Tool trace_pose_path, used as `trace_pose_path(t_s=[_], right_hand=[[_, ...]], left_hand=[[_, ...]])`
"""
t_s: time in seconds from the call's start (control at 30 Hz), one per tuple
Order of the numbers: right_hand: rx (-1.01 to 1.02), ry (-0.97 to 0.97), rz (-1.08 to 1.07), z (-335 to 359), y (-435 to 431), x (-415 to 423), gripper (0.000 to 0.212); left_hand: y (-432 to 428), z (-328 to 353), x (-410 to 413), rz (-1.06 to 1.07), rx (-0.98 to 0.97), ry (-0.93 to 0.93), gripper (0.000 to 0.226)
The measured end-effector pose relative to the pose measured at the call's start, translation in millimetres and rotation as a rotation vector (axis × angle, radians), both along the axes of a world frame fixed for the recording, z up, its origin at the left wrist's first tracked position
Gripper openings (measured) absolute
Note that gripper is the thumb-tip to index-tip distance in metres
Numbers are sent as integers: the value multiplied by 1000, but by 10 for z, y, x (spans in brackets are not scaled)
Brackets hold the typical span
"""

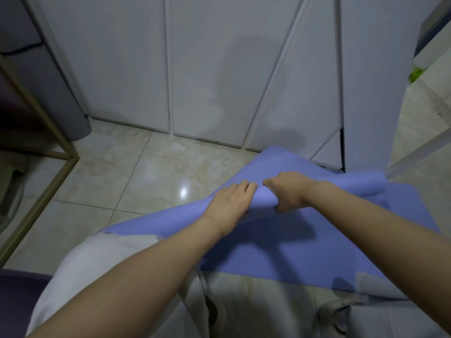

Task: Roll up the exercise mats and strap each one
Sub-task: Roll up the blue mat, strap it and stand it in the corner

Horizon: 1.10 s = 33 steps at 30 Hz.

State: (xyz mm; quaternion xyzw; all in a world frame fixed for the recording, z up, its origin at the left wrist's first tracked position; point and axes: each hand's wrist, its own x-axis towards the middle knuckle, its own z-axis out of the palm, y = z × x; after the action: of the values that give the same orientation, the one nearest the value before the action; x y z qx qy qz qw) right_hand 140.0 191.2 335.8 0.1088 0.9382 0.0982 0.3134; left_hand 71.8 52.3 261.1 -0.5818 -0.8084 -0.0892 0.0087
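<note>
Gripping the lavender mat [292,252] at the middle of its rolled part, both hands sit close together, almost touching. The right hand [285,191] wraps round the roll, fingers curled over the top and the thumb tucked under the near side. The left hand [229,203] lies on the roll just beside it, palm down, fingers bent over the far side.

The mat lies on the tiled floor [136,176], near the foot of the white cupboard doors [214,69]. Its loose roll runs slantwise, from the left near the person's knee up to the right, where the open end shows. The unrolled part lies flat between the roll and the person's light trousers [102,264], which cover its near edge.

At the left edge of the floor a grey roll [73,98] stands upright against the wall beside a gold metal frame [44,191]. A dark purple surface [14,296] shows at the near left corner.
</note>
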Motion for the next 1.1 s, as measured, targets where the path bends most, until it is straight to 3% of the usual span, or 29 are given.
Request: trace_pose_path(t_s=[0.07, 0.3, 0.53, 0.87, 1.1], right_hand=[[-35, -57, -52, 16, 60, -60, 36], [-75, -164, -78, -68, 43, -9, 36], [187, 43, 233, -213, -143, 206, 41], [213, 115, 197, -88, -21, 251, 40], [290, 114, 181, 83, 97, 322, 41]], left_hand=[[18, 33, 13, 10, -2, -10, 52], [76, -51, -17, -65, -122, -449, 44], [112, -78, -161, -172, -345, -631, 58], [105, -159, -172, -89, -206, -791, 59], [-57, -130, -449, -53, -622, -920, 79]])
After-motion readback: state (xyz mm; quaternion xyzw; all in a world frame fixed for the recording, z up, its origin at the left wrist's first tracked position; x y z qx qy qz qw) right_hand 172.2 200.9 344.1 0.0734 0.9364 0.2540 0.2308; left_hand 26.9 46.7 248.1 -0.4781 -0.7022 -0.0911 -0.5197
